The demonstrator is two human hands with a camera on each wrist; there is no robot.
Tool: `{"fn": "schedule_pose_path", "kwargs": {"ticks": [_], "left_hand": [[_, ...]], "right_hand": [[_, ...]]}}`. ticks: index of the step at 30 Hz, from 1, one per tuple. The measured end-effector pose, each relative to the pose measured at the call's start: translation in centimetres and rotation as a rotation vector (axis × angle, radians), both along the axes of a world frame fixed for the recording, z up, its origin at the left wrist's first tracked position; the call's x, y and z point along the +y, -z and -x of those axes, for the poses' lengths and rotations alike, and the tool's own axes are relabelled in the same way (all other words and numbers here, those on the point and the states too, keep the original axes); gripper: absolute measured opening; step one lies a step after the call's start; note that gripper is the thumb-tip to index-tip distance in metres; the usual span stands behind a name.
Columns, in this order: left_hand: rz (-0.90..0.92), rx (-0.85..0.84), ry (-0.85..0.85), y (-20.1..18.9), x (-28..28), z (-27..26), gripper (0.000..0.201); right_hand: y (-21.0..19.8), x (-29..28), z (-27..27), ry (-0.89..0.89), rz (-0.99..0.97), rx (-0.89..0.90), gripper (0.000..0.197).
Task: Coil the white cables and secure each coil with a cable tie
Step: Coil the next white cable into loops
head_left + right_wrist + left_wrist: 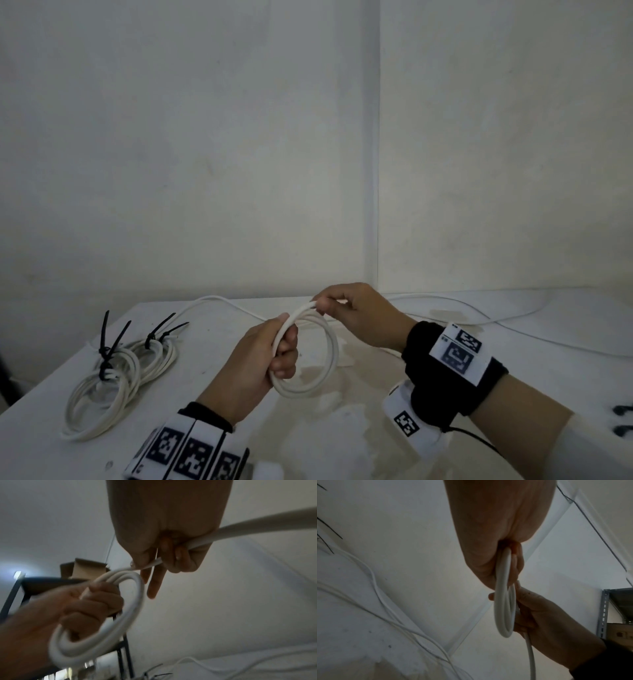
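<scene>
White walls meet in a corner behind a white table point(342, 428); we see both hands raised just above its top. Our left hand point(253, 359) wraps its fingers round the near-left side of a white cable coil point(318, 363), several loops bunched in the fist, thumb on top. From that grip the coil hangs rightward and down, standing roughly upright, its lowest arc close over the table; we cannot tell if it touches. Our right hand point(352, 315) sits just beyond and right of the left grip, thumb and curled fingers pinching the cable at the coil's top. In the right wrist view two fingers point(154, 585) stick out straighter below the pinch while the cable passes through the palm and leaves to the right. From the right grip the loose cable run point(496, 318) trails right across the table's far side. Another strand goes from the coil's top leftward and back.

Well left of the left grip lie two finished cable coils point(113, 380), overlapping, each cinched with black cable ties point(109, 339) whose tails stick up. At the right edge, well past the right wrist, small dark items point(621, 419) show; too cropped to name. Both wrists carry black bands with white marker blocks point(459, 353). Metal shelving point(606, 615) shows in the left wrist view behind the right hand.
</scene>
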State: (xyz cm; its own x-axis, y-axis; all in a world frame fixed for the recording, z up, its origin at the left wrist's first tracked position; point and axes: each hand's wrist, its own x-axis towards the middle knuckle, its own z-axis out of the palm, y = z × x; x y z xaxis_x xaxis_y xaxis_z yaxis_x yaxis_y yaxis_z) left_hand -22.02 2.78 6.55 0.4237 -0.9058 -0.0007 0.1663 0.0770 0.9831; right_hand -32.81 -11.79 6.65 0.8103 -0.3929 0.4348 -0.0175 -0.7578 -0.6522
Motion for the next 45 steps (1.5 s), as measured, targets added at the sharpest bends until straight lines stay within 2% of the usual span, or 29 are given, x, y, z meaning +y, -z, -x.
{"fn": "schedule_pose_path", "kwargs": {"ticks": [3, 6, 7, 11, 15, 18, 20, 23, 29, 38, 45], "left_hand": [[0.028, 0.038, -0.017, -0.1, -0.2, 0.1, 0.042], [0.021, 0.035, -0.036, 0.2, -0.4, 0.3, 0.041], [0.016, -0.022, -0.062, 0.4, -0.6, 0.4, 0.04], [-0.061, -0.539, -0.237, 1.1, -0.8, 0.4, 0.038], [-0.078, -0.638, -0.206, 1.2, -0.7, 0.3, 0.046], [-0.063, -0.782, -0.154, 1.2, -0.8, 0.3, 0.027], [-0.042, -0.709, -0.128, 1.0, -0.8, 0.3, 0.024], [-0.012, -0.416, -0.066, 0.5, -0.8, 0.8, 0.028], [0.099, -0.091, -0.085, 0.1, -1.0, 0.6, 0.029], [0.025, -0.299, -0.069, 1.2, -0.8, 1.3, 0.03], [0.022, -0.267, -0.002, 1.1, -1.1, 2.1, 0.031]], "right_hand": [[0.1, 1.0, -0.1, -0.074, -0.149, 0.015, 0.03], [-0.1, 1.4, -0.1, -0.048, -0.235, -0.008, 0.031], [-0.3, 1.4, -0.1, -0.025, -0.242, -0.01, 0.031], [-0.8, 1.1, 0.2, 0.026, -0.239, -0.008, 0.03], [-0.4, 0.9, 0.6, 0.067, -0.192, -0.014, 0.032], [-0.2, 0.7, 0.8, 0.101, -0.122, -0.036, 0.033], [-0.2, 0.6, 1.0, 0.116, -0.082, -0.061, 0.032], [-0.3, 0.7, 1.2, 0.107, -0.078, -0.113, 0.03], [0.6, 0.5, 1.8, 0.052, -0.176, -0.06, 0.027], [0.7, -0.1, 2.4, 0.119, -0.16, -0.125, 0.023], [0.1, -1.2, 2.4, 0.218, -0.083, -0.233, 0.03]]}}
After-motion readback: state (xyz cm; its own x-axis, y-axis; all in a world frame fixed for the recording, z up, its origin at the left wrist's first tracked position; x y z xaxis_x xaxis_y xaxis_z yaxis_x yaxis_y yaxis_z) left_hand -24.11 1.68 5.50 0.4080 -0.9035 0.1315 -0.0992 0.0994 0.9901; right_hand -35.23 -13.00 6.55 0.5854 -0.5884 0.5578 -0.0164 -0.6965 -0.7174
